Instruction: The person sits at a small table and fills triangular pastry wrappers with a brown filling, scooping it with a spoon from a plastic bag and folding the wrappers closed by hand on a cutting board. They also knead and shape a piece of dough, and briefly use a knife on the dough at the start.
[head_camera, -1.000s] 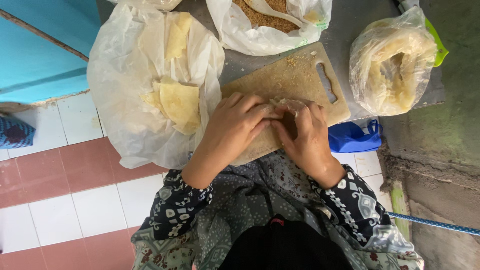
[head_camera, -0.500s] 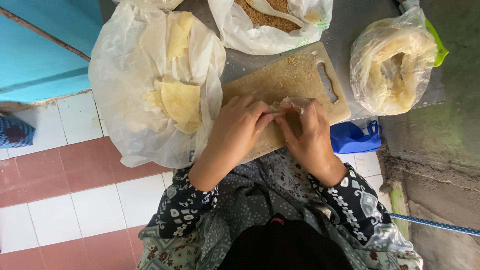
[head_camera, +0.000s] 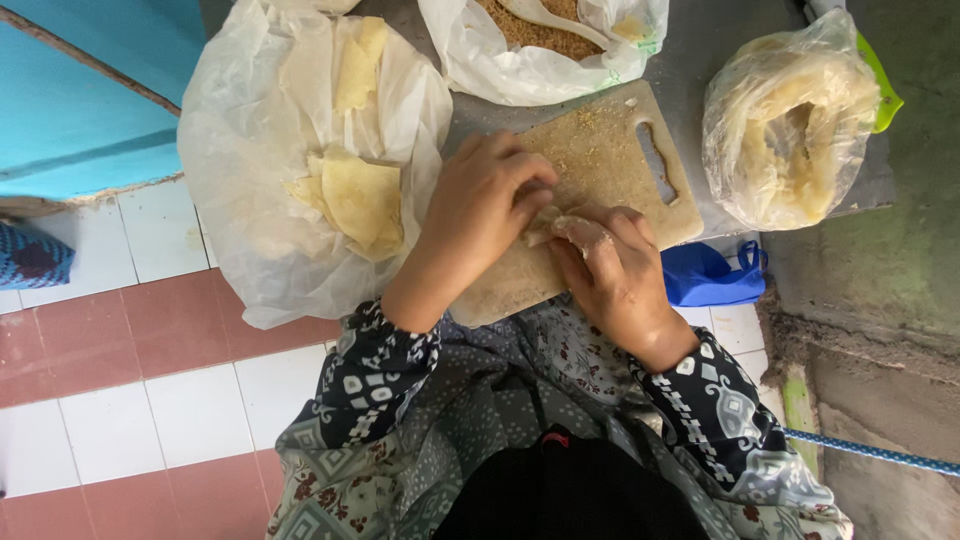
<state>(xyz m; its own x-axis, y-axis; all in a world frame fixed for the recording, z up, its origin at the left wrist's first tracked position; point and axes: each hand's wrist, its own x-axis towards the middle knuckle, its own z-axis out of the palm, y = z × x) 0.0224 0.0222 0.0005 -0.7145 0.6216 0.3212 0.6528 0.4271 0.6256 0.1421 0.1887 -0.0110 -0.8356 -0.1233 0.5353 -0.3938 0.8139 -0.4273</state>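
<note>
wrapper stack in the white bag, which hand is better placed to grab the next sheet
Probably the left hand: it lies nearest the yellow wrappers in the white bag. The right hand is farther off, pressing the small roll on the cutting board.

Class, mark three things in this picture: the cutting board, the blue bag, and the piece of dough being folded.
cutting board (head_camera: 610, 150): head view, bare crumb-dusted surface beside its handle slot.
blue bag (head_camera: 705, 278): head view, middle of its crumpled body.
piece of dough (head_camera: 545, 222): head view, pale edge showing between the hands.

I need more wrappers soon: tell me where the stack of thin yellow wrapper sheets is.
In the head view, the stack of thin yellow wrapper sheets lies on the crumpled white plastic bag, just left of the left hand and the wooden cutting board.
</note>
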